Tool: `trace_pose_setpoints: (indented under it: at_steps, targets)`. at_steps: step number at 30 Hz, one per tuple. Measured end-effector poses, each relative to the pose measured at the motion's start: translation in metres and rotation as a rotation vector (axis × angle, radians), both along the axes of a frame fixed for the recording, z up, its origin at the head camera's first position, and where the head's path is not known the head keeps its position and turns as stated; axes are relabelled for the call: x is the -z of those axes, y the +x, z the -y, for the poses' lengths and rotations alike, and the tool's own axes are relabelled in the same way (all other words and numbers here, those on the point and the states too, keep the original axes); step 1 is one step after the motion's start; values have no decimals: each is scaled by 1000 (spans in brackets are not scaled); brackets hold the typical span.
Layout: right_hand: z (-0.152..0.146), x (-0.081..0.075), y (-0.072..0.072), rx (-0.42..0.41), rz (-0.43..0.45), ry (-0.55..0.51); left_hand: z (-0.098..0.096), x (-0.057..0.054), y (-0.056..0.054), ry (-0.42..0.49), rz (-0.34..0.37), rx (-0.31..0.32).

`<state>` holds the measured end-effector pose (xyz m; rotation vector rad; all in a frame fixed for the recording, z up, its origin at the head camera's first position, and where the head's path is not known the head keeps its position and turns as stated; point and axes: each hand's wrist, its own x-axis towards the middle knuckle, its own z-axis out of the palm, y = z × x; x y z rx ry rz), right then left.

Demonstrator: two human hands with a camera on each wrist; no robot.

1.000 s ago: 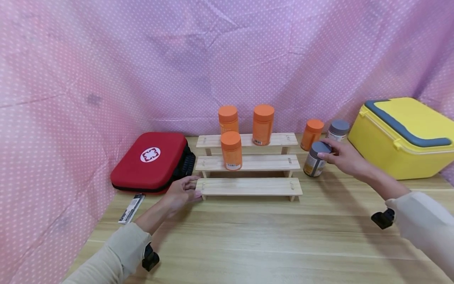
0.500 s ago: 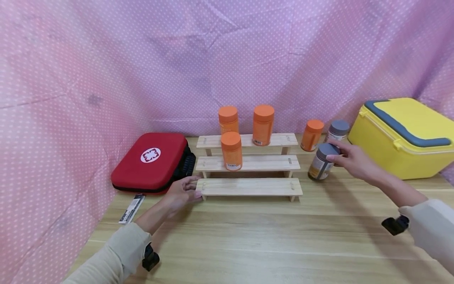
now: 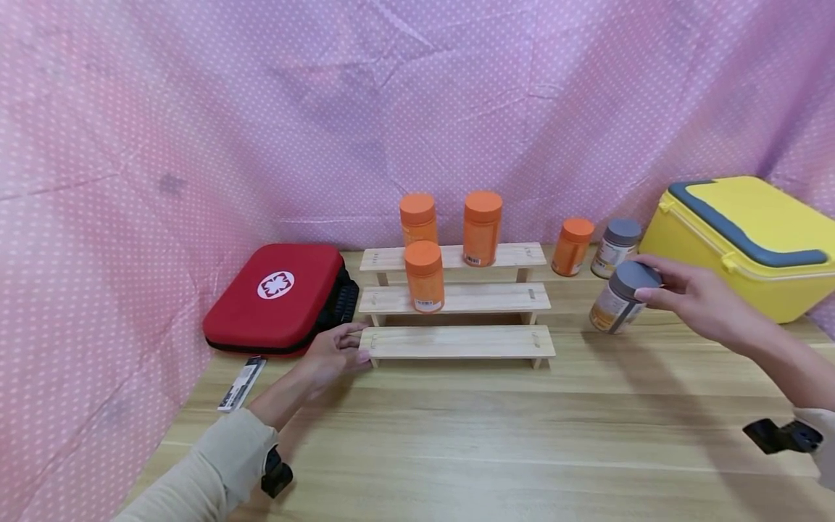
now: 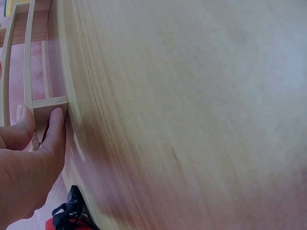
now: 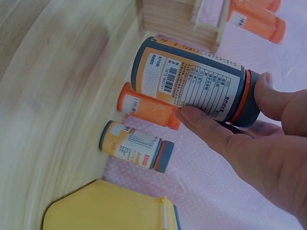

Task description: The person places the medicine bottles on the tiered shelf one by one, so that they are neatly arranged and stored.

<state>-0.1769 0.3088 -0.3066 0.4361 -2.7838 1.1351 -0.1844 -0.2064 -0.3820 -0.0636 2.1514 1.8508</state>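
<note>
My right hand (image 3: 707, 297) grips a grey-lidded supplement bottle (image 3: 616, 301) by its lid, right of the shelf. The bottle leans, and in the right wrist view its printed label and barcode face the camera; whether it touches the table I cannot tell. At the left end of a three-tier wooden shelf (image 3: 470, 342), my left hand (image 3: 329, 359) pinches the lowest tier; the left wrist view shows thumb and fingers around its end support (image 4: 50, 105). One orange bottle (image 3: 425, 279) stands on the middle tier. Two more orange bottles (image 3: 482, 228) occupy the top tier.
Behind the held bottle stand another orange bottle (image 3: 572, 248) and a second grey-lidded bottle (image 3: 615, 250). A yellow box (image 3: 737, 268) with a grey handle is at the right. Left of the shelf lie a red first-aid case (image 3: 274, 297) and a small white packet (image 3: 242, 384).
My right hand has moved the grey-lidded bottle rightward and slightly nearer, away from the shelf. More of the grey-lidded bottle behind shows now. My left hand stays put.
</note>
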Motion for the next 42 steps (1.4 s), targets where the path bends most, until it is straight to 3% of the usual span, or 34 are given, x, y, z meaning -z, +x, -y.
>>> trace_pose_setpoints:
  at_steps: [10, 18, 21, 26, 28, 33, 42]
  targets:
    - [8, -21, 12, 31, 25, 22, 0, -1, 0, 15, -12, 11]
    - [49, -50, 17, -19, 4, 14, 1, 1, -1, 17, -25, 19]
    - [71, -57, 11, -66, -12, 6, 1, 1, -1, 17, -23, 17]
    - [107, -60, -8, -219, -50, -49, 2, 2, -1, 15, -16, 12]
    - [120, -60, -16, -247, -25, -43, 2, 2, -1, 14, -17, 13]
    - [147, -52, -31, -249, 67, -40, 1, 3, -1, 23, -22, 19]
    - [165, -47, -38, -182, 72, -26, 0, 2, -1, 26, -33, 16]
